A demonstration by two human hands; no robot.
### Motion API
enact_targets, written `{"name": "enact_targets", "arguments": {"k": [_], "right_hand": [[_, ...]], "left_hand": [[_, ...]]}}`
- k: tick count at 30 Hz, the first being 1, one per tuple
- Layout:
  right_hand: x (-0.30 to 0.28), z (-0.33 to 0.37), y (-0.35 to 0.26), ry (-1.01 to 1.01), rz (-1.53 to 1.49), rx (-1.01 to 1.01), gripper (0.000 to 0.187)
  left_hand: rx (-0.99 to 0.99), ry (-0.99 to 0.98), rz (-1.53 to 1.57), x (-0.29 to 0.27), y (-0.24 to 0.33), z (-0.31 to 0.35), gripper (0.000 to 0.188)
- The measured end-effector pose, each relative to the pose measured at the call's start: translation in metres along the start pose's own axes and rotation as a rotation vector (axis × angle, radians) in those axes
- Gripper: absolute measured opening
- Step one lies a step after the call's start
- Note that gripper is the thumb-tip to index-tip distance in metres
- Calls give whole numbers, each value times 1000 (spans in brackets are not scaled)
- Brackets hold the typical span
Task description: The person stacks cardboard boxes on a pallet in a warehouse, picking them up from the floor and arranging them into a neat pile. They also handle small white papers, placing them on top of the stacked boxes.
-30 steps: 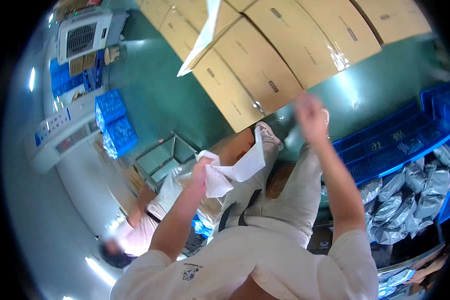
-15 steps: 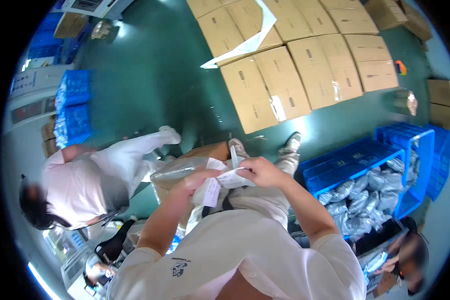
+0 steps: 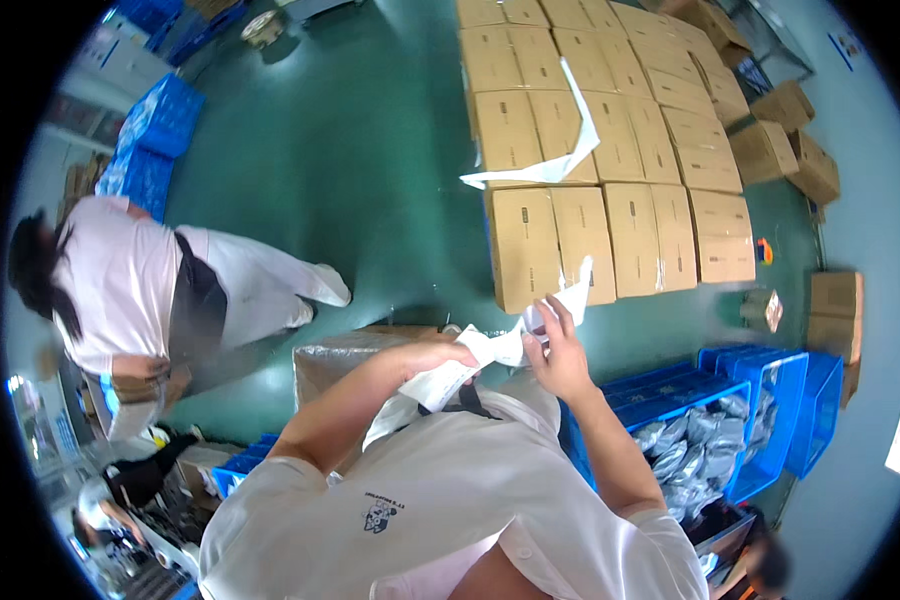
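Note:
A long white paper strip with some print on it, seemingly a strip of labels (image 3: 503, 350), is bent and bunched in front of my waist. My left hand (image 3: 436, 356) is closed on its left part, thumb on top, and a loose end hangs below. My right hand (image 3: 562, 350) pinches the strip farther right, its fingers partly curled. A pointed piece of the paper sticks up beyond these fingers. Just under and left of my hands is a carton (image 3: 330, 365) with clear plastic on top, partly hidden by my left forearm.
Brown cartons (image 3: 525, 250) stand in rows ahead, with a folded white paper strip (image 3: 545, 172) over them. Blue crates (image 3: 770, 385) with grey plastic parcels (image 3: 695, 445) are at right. A person (image 3: 120, 280) stands at left by a carton; other people are at the lower edges.
My right hand has moved up and outward along the paper strip, and its fingers have opened somewhat. My view has shifted. The person at left has turned and now bends over a carton.

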State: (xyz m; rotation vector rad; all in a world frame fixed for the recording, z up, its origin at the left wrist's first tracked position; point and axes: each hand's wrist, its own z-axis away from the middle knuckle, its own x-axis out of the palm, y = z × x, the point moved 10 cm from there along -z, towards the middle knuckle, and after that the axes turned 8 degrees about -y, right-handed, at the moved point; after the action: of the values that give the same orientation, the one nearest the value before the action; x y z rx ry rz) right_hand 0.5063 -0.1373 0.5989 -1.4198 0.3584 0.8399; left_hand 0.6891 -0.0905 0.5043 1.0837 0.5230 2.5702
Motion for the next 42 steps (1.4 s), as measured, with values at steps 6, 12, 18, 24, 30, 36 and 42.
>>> {"name": "enact_targets", "arguments": {"k": [6, 12, 18, 24, 30, 36, 42], "right_hand": [[5, -1, -104, -88, 161, -360, 42], [38, -11, -87, -265, 16, -229, 18], [55, -4, -105, -360, 148, -379, 17], [56, -9, -104, -323, 336, -377, 20], [17, -35, -117, -136, 17, -220, 30], [0, -35, -127, -87, -55, -347, 29], [-4, -14, -186, 13, 258, -539, 41]], "left_hand": [[93, 2, -227, 10, 31, 34, 51], [26, 30, -706, 17, 57, 80, 63], [5, 95, -756, -14, 33, 88, 78], [111, 119, -708, -44, 17, 67, 73], [246, -195, 1, -28, 14, 83, 46], [214, -246, 70, -25, 25, 86, 67], [153, -133, -46, -35, 21, 84, 57]]}}
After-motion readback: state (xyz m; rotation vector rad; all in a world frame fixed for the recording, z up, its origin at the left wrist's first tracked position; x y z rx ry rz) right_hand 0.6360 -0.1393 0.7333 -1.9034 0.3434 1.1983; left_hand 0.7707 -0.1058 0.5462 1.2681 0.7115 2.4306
